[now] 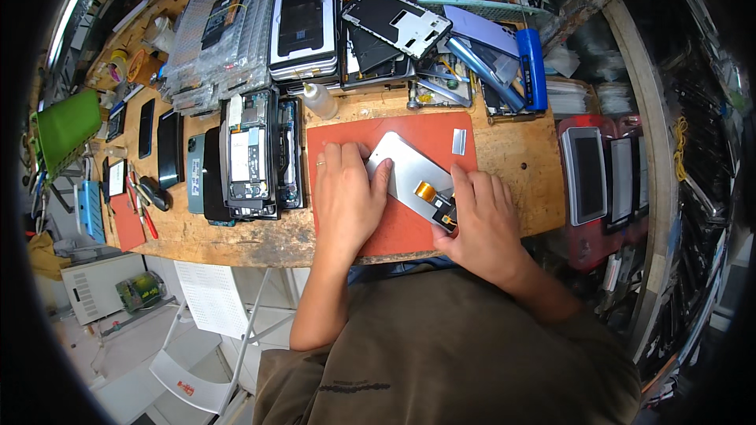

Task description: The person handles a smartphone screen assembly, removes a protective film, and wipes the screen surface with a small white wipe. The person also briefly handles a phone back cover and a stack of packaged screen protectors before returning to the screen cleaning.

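A silver-backed phone display panel [408, 167] lies aslant on an orange-red work mat [339, 132]. At its lower right end are an orange flex cable [425, 191] and a dark connector strip. My left hand [346, 193] grips the panel's left side, the thumb resting on the silver face and the fingers bent beyond the edge. Around the lower right end closes my right hand [484, 220], thumb at the near corner and fingers along the far side; its grip hides part of that end. A small silver strip [459, 142] lies on the mat beyond my right hand.
Opened phones [250, 157] are stacked left of the mat, beside a small dropper bottle [320, 100]. Phone frames [398, 22] and a blue cylinder [531, 69] crowd the back. Further left are pliers [144, 208]. A white folding chair [209, 299] stands below the wooden bench [520, 197].
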`<control>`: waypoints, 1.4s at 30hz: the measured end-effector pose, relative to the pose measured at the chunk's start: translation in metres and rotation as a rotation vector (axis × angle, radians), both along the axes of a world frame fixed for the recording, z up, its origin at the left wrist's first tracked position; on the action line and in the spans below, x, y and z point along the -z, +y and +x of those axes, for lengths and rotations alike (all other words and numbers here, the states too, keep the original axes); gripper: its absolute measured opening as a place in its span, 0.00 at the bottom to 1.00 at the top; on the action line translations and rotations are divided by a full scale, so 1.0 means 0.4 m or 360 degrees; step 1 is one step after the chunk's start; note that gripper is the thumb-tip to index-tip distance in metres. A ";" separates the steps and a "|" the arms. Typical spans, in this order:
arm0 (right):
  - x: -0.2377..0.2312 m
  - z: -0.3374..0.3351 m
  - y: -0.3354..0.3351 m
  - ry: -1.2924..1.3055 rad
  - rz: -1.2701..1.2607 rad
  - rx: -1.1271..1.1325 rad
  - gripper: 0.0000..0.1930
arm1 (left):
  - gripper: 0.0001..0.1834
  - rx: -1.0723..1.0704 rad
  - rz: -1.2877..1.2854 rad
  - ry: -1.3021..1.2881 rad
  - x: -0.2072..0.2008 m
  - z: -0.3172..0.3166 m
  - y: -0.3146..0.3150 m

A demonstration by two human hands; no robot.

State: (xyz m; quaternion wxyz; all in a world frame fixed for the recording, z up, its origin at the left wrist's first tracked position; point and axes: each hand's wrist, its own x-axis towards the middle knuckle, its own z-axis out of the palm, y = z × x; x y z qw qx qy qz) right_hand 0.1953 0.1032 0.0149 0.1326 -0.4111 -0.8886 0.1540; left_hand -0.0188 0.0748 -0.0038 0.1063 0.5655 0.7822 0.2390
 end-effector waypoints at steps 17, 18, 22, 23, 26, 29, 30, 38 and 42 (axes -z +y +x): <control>0.073 0.047 -0.022 0.0406 0.0143 -0.0127 0.31 | 0.18 -0.0330 0.0448 -0.1974 0.019 0.010 -0.105; 0.073 0.049 -0.020 0.0408 0.0194 -0.0161 0.31 | 0.18 -0.0350 0.0463 -0.1974 0.019 0.013 -0.109; 0.072 0.053 -0.017 0.0473 0.0318 -0.0181 0.30 | 0.18 -0.0427 0.0519 -0.1968 0.007 0.024 -0.126; 0.071 0.052 -0.016 0.0491 0.0350 -0.0183 0.30 | 0.18 -0.0439 0.0532 -0.1970 0.003 0.026 -0.129; 0.066 0.050 -0.015 0.0516 0.0378 -0.0189 0.30 | 0.18 -0.0414 0.0551 -0.1935 -0.012 0.026 -0.134; 0.062 0.046 -0.013 0.0537 0.0401 -0.0194 0.30 | 0.18 -0.0418 0.0574 -0.1960 -0.025 0.024 -0.133; 0.061 0.045 -0.013 0.0538 0.0408 -0.0193 0.30 | 0.18 -0.0428 0.0584 -0.1980 -0.028 0.024 -0.133; 0.053 0.040 -0.013 0.0520 0.0446 -0.0195 0.31 | 0.18 -0.0416 0.0592 -0.1999 -0.037 0.017 -0.131; 0.049 0.036 -0.014 0.0514 0.0467 -0.0194 0.30 | 0.21 -0.0447 0.0591 -0.2076 -0.035 0.016 -0.129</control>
